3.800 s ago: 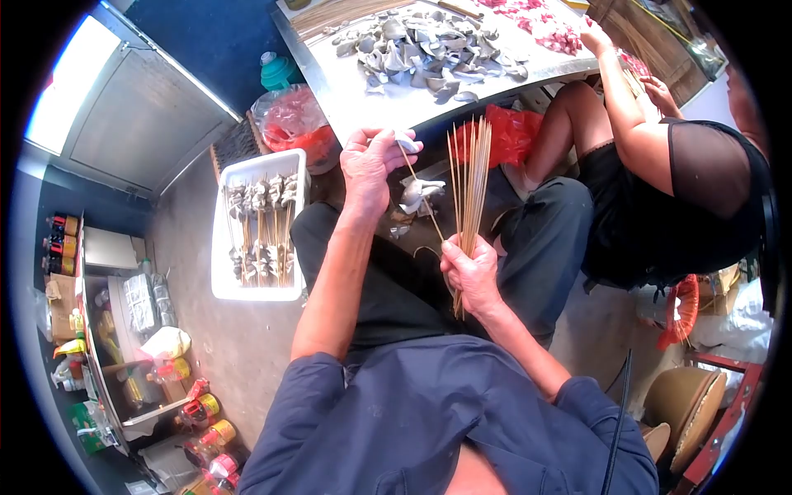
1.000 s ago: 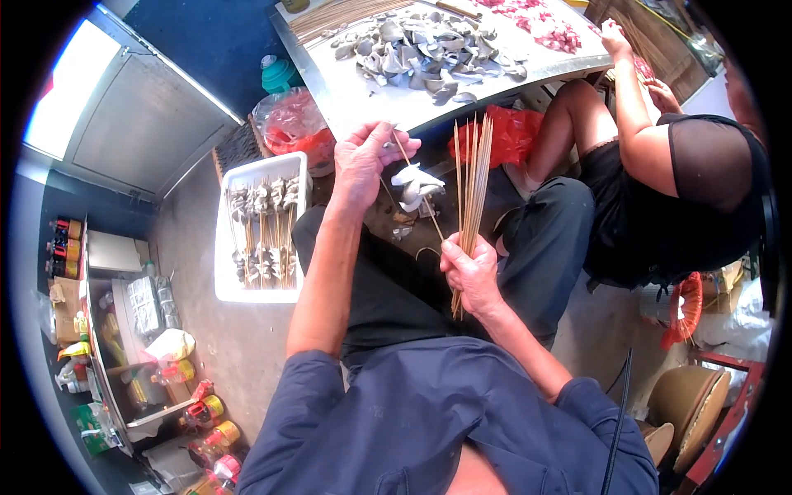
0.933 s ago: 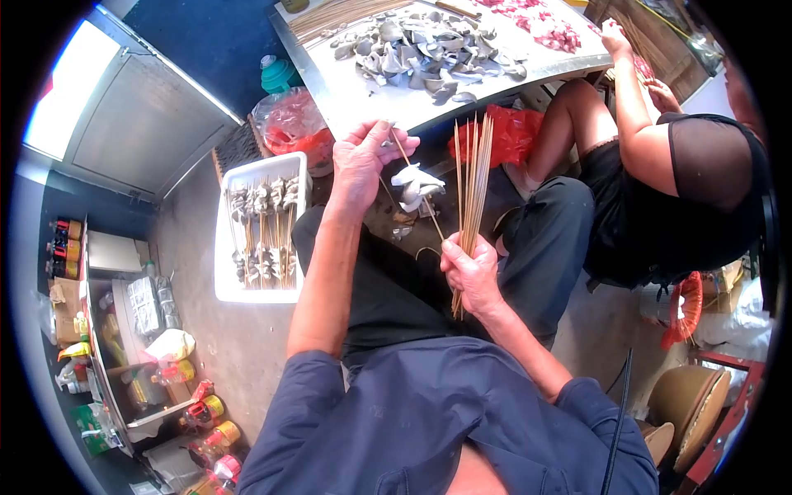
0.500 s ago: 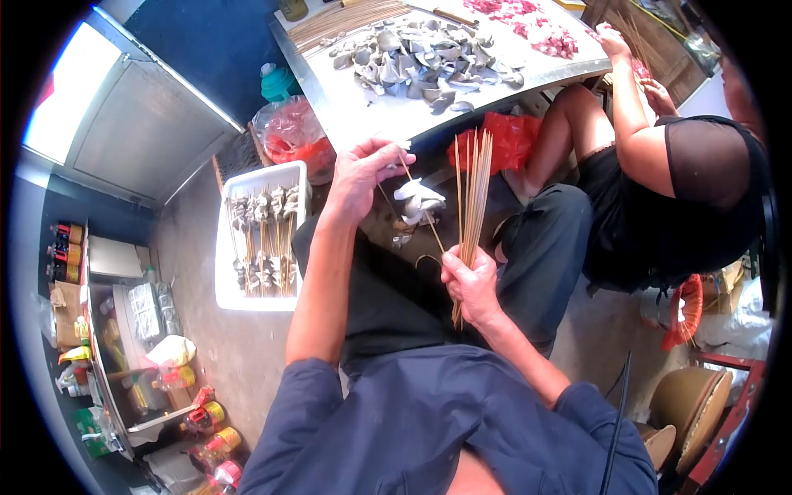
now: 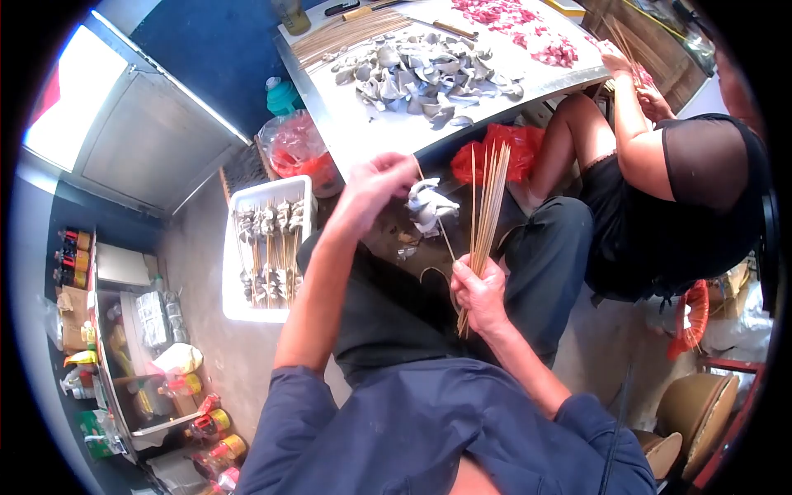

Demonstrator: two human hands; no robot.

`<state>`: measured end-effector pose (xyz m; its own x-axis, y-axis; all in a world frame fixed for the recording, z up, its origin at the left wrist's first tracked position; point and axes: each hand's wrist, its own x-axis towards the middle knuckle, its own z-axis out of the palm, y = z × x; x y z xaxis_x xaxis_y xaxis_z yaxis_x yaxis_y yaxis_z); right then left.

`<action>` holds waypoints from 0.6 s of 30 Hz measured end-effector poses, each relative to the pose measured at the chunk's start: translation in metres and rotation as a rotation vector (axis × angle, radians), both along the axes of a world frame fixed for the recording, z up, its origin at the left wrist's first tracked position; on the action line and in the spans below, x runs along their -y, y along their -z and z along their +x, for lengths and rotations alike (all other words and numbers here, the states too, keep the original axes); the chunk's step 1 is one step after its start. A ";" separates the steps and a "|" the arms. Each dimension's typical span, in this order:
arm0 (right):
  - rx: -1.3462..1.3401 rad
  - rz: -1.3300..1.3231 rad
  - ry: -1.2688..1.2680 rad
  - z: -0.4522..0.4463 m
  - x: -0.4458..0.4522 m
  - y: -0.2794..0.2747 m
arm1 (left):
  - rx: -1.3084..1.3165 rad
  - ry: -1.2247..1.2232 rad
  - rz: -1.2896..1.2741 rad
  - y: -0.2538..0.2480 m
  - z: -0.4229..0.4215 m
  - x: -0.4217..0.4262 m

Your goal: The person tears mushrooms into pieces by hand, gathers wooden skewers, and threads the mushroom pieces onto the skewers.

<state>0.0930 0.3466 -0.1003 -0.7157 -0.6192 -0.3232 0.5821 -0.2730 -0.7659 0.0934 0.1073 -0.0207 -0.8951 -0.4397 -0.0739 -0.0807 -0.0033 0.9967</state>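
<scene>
My right hand (image 5: 479, 290) is closed round a fanned bundle of thin wooden skewers (image 5: 490, 202). Its thumb and fingers also hold one separate skewer that leans up to the left, with folded grey-white pieces (image 5: 431, 205) threaded near its top. My left hand (image 5: 378, 186) is at that skewer's upper end, blurred, its fingers bent together; whatever they grip is hidden. Beyond the hands, a heap of loose grey pieces (image 5: 429, 78) lies on the metal-edged white table (image 5: 342, 124). A white tray (image 5: 230, 280) with several loaded skewers stands left of my knee.
A co-worker in black (image 5: 693, 206) sits at the right, holding skewers near red meat pieces (image 5: 553, 48). Red plastic bags (image 5: 495, 153) hang under the table edge. A bagged bucket (image 5: 293, 144) stands behind the tray. Bottles (image 5: 210, 423) and a shelf line the left.
The view has tilted, so table and tray sit lower. The small pale piece at my left fingertips no longer shows; the threaded pieces look more bunched. My right hand keeps its hold.
</scene>
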 end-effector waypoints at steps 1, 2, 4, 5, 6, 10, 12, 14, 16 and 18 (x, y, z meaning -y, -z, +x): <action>0.001 -0.003 0.003 -0.002 0.001 0.000 | -0.023 -0.084 -0.075 -0.006 -0.010 0.009; 0.000 -0.013 0.008 -0.005 0.002 0.000 | -0.070 -0.168 -0.193 -0.011 -0.023 0.021; 0.006 -0.024 0.002 -0.008 0.002 -0.002 | -0.100 -0.301 -0.413 -0.020 -0.050 0.048; 0.002 -0.027 0.003 -0.007 0.002 -0.002 | -0.076 -0.347 -0.514 -0.024 -0.063 0.060; 0.003 -0.010 0.000 -0.005 0.003 -0.001 | -0.054 -0.383 -0.652 -0.023 -0.077 0.072; 0.024 0.022 -0.007 0.001 0.000 0.004 | 0.035 -0.366 -0.878 -0.024 -0.109 0.090; 0.039 0.031 -0.009 0.001 -0.001 0.005 | 0.024 -0.359 -0.848 -0.021 -0.117 0.094; 0.042 0.031 -0.003 -0.002 -0.003 0.008 | -0.083 -0.331 -0.628 -0.022 -0.113 0.096; 0.046 0.030 -0.001 -0.006 -0.003 0.009 | -0.226 -0.318 -0.266 -0.028 -0.104 0.096; 0.054 0.012 -0.008 -0.006 -0.004 0.010 | -0.275 -0.329 -0.173 -0.032 -0.092 0.112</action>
